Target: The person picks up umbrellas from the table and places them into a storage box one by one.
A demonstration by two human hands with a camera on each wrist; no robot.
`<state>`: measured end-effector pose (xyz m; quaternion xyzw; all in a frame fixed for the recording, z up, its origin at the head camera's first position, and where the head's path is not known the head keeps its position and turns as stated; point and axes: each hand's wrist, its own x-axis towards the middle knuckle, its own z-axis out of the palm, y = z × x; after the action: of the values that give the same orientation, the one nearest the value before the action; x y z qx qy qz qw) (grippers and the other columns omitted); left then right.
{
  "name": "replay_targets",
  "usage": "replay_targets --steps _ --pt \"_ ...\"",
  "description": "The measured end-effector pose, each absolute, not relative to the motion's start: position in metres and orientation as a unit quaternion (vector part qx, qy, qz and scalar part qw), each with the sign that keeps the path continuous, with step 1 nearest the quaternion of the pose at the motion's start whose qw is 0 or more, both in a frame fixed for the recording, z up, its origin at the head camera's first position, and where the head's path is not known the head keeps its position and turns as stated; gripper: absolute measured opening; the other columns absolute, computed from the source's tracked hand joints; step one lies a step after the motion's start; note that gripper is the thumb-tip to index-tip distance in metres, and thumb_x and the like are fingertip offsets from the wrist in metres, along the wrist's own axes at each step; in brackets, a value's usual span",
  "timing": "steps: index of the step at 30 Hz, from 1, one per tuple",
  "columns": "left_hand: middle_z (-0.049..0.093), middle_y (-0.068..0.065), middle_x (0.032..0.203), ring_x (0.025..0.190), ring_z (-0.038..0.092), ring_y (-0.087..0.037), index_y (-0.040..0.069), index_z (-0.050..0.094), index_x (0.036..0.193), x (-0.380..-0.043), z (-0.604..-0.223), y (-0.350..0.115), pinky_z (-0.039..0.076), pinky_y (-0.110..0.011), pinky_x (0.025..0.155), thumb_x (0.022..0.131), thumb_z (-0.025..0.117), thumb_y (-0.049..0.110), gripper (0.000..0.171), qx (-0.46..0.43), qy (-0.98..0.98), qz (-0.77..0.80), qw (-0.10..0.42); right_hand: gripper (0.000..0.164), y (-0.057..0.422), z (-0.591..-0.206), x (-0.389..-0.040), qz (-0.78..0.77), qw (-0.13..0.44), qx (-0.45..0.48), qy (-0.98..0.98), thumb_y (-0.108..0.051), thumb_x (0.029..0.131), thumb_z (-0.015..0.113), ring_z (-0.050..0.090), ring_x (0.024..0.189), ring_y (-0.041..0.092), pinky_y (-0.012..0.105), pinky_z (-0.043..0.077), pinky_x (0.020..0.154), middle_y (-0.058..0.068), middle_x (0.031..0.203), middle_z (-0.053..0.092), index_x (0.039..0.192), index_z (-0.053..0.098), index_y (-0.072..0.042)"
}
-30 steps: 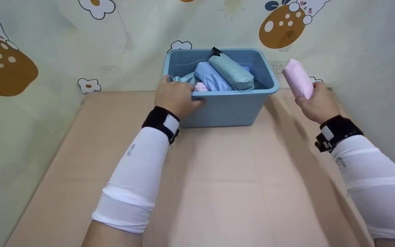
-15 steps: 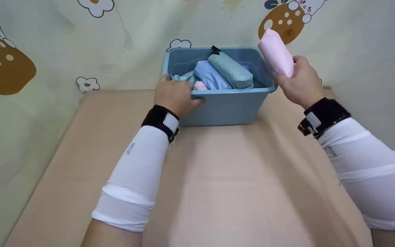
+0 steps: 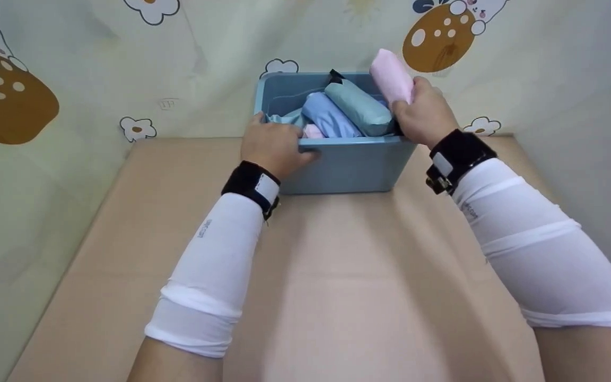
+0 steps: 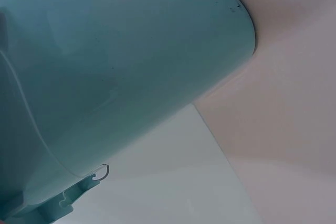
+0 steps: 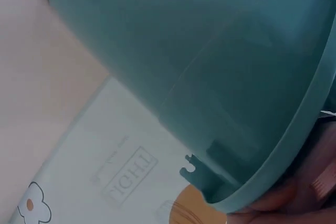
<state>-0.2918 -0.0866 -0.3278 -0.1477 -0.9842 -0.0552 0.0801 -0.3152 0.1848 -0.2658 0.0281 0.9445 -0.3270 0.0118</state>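
A blue-grey plastic storage bin [image 3: 348, 167] stands at the back of the table. My left hand [image 3: 273, 146] grips its rim at the front left corner, thumb along the outside. Over the bin's right side, my right hand [image 3: 427, 114] holds a pink rolled fabric bundle [image 3: 392, 74], tilted with its far end up. Inside lie a green roll [image 3: 361, 106] with a black end, a blue roll [image 3: 329, 116] and a bit of pink fabric [image 3: 313, 131]. In the right wrist view, fingers [image 5: 273, 198] show just past the bin's rim [image 5: 294, 145].
The tan table surface [image 3: 326, 276] runs up to a wall covering [image 3: 204, 69] printed with flowers and rabbits right behind the bin. In the left wrist view the bin's side wall [image 4: 126, 66] fills much of the picture, above the table.
My right hand has carried the pink roll leftward, first up and then over the bin's right side. The left hand has stayed on the rim, and the bin has not moved.
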Motion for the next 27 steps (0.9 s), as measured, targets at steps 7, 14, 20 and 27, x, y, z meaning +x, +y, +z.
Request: replay_targets --steps 7,14,20,27 --pt "0.066 -0.004 0.067 0.091 0.072 -0.026 0.016 0.069 0.082 -0.292 -0.327 -0.083 0.026 -0.059 0.127 0.095 0.067 0.062 0.048 -0.153 -0.982 -0.058 0.090 0.057 0.184 -0.277 -0.327 -0.269 0.011 0.001 0.963 -0.019 0.110 0.027 0.046 0.135 0.039 0.054 0.041 0.120 0.028 0.157 0.041 0.165 0.028 -0.004" --pt "0.065 -0.004 0.068 0.094 0.073 -0.027 0.017 0.069 0.083 -0.291 -0.326 -0.083 0.025 -0.059 0.128 0.095 0.067 0.062 0.047 -0.148 -0.984 -0.057 0.086 0.056 0.186 -0.273 -0.331 -0.218 0.059 -0.025 0.974 -0.022 0.114 0.026 0.046 0.134 0.043 0.054 0.044 0.115 0.031 0.158 0.039 0.168 0.023 -0.010" --pt "0.064 -0.003 0.066 0.091 0.072 -0.026 0.017 0.068 0.081 -0.292 -0.327 -0.083 0.025 -0.059 0.128 0.095 0.066 0.062 0.047 -0.147 -0.983 -0.063 0.085 0.057 0.189 -0.270 -0.338 -0.158 0.092 -0.035 0.983 -0.020 0.113 0.027 0.033 0.145 0.050 0.061 0.029 0.125 0.026 0.170 0.029 0.169 0.020 -0.014" --pt "0.063 -0.002 0.065 0.091 0.072 -0.026 0.018 0.065 0.078 -0.292 -0.327 -0.085 0.024 -0.059 0.128 0.095 0.066 0.063 0.049 -0.142 -0.985 -0.056 0.079 0.053 0.195 -0.275 -0.343 -0.062 0.138 -0.100 0.983 -0.017 0.111 0.029 0.014 0.156 0.059 0.079 0.009 0.122 0.022 0.170 0.030 0.160 0.037 0.001"
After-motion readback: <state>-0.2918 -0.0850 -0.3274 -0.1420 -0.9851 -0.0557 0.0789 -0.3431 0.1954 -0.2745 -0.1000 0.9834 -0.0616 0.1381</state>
